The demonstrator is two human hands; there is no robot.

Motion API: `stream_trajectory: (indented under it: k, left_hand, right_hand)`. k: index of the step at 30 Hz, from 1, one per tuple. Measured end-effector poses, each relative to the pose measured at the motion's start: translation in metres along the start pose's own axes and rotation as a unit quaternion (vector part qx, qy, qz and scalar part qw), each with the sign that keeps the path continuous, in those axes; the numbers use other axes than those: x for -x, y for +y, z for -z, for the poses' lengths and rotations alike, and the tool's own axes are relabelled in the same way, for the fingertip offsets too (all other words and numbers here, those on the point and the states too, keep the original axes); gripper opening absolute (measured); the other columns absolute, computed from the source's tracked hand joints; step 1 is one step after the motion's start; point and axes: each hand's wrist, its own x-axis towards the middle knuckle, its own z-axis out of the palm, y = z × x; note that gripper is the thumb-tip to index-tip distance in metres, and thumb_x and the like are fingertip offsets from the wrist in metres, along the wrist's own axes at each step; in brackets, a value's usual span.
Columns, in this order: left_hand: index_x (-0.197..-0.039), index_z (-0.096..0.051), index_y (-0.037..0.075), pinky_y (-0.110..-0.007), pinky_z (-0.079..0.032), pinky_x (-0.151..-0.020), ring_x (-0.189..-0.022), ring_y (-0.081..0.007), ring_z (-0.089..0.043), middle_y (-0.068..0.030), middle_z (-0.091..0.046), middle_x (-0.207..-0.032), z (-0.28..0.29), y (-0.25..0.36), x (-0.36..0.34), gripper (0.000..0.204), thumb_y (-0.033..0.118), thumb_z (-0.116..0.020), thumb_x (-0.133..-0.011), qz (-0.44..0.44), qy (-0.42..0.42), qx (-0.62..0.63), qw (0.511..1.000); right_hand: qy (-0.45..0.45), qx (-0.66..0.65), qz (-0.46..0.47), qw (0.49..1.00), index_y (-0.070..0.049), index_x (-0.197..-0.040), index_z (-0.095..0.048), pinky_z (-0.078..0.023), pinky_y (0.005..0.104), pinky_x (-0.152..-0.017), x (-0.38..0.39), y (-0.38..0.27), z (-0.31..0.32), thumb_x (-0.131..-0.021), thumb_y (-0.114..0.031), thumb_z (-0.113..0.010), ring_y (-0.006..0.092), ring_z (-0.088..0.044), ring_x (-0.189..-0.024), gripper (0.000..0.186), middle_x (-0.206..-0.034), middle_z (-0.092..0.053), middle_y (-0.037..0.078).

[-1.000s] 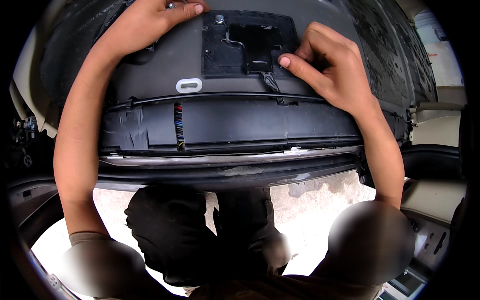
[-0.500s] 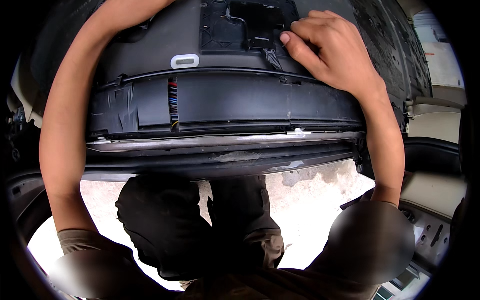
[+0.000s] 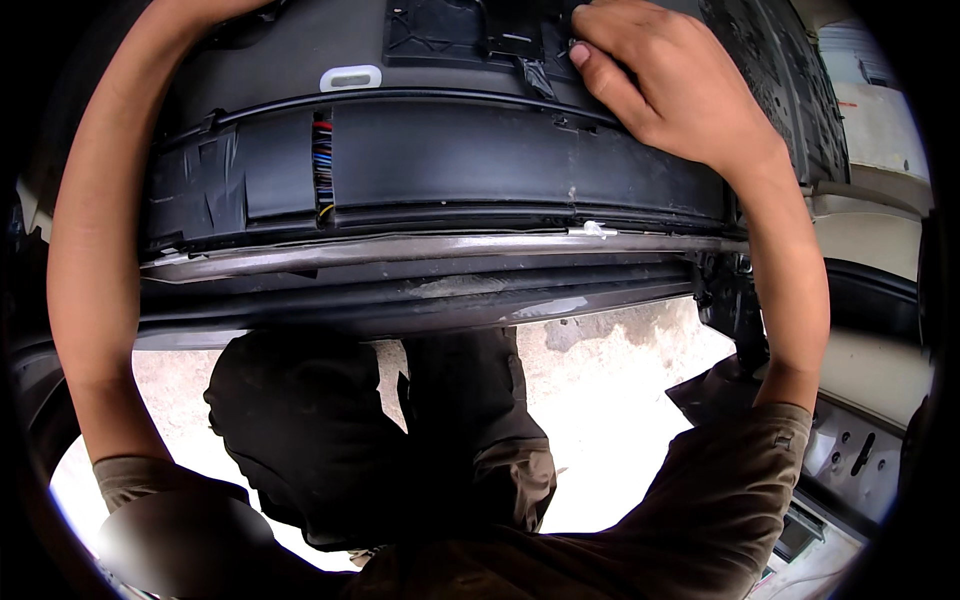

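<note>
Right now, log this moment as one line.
left hand: out of view | right hand: beside black plate, contact unclear | white-rimmed slot: lower left of plate | coloured wires: exposed through gap in black channel

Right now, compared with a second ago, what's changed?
The whole scene has slid upward in view, carrying the left hand past the top edge; the left forearm still shows. Whether it released anything is hidden. The right hand stays by the black plate; the coloured wires remain exposed.

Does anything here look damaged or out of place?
Yes: thin multicoloured wires show through a narrow gap in the long, smooth black plastic cover, left of centre. That looks odd because the cover is closed on both sides.
</note>
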Motion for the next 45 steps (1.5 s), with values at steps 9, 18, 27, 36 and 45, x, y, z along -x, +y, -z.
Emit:
stream_trajectory:
  k: [9, 18, 27, 36, 45]
  left_hand:
    - [-0.113, -0.072, -0.001, -0.032, -0.055, -0.069, -0.073, -0.0185, -0.068, -0.011, -0.074, -0.086, -0.012, -0.01, -0.007, 0.021, 0.014, -0.063, -0.102, -0.344, 0.042, -0.016, 0.938]
    - [-0.123, -0.074, 0.004, -0.037, -0.056, -0.072, -0.082, -0.0292, -0.073, -0.0149, -0.077, -0.104, -0.027, 0.014, 0.01, 0.027, 0.005, -0.063, -0.097, -0.378, -0.071, -0.146, 0.911]
    - [-0.119, -0.074, 0.0, -0.036, -0.059, -0.084, -0.095, -0.0291, -0.075, -0.0147, -0.077, -0.11, -0.028, 0.023, 0.014, 0.024, 0.006, -0.063, -0.099, -0.347, -0.082, -0.104, 0.928]
    - [-0.12, -0.074, 0.003, -0.038, -0.057, -0.08, -0.088, -0.0299, -0.074, -0.0166, -0.077, -0.107, -0.028, 0.027, 0.018, 0.024, 0.008, -0.064, -0.098, -0.295, -0.097, -0.094, 0.946]
    - [-0.121, -0.074, 0.007, -0.039, -0.055, -0.072, -0.076, -0.0315, -0.072, -0.0193, -0.076, -0.096, -0.018, 0.033, 0.026, 0.026, 0.009, -0.063, -0.098, -0.251, -0.115, -0.088, 0.957]
  right_hand:
    - [-0.139, 0.02, -0.147, 0.979, -0.002, -0.075, -0.069, -0.053, 0.0524, -0.07, -0.016, -0.006, 0.015, -0.101, -0.029, -0.053, 0.0453, -0.066, -0.07, 0.041, -0.071, -0.066, 0.025]
    - [-0.105, -0.033, -0.092, 0.99, 0.001, -0.083, -0.067, -0.053, 0.0517, -0.078, -0.01, -0.011, 0.04, -0.101, -0.028, -0.054, 0.0434, -0.067, -0.085, 0.037, -0.085, -0.069, 0.025]
    - [-0.123, 0.015, 0.024, 0.992, -0.001, -0.082, -0.065, -0.054, 0.0517, -0.075, -0.015, 0.008, 0.027, -0.097, -0.025, -0.056, 0.0416, -0.069, -0.082, 0.03, -0.082, -0.069, 0.023]
    - [0.019, 0.087, 0.015, 0.996, -0.003, -0.075, -0.069, -0.054, 0.0492, -0.063, -0.01, 0.003, 0.011, -0.098, -0.029, -0.057, 0.041, -0.068, -0.07, 0.037, -0.071, -0.068, 0.021]
    - [-0.14, 0.107, -0.154, 0.972, -0.003, -0.068, -0.067, -0.053, 0.0489, -0.063, -0.02, -0.005, 0.011, -0.093, -0.028, -0.058, 0.0405, -0.066, -0.07, 0.037, -0.069, -0.065, 0.02]
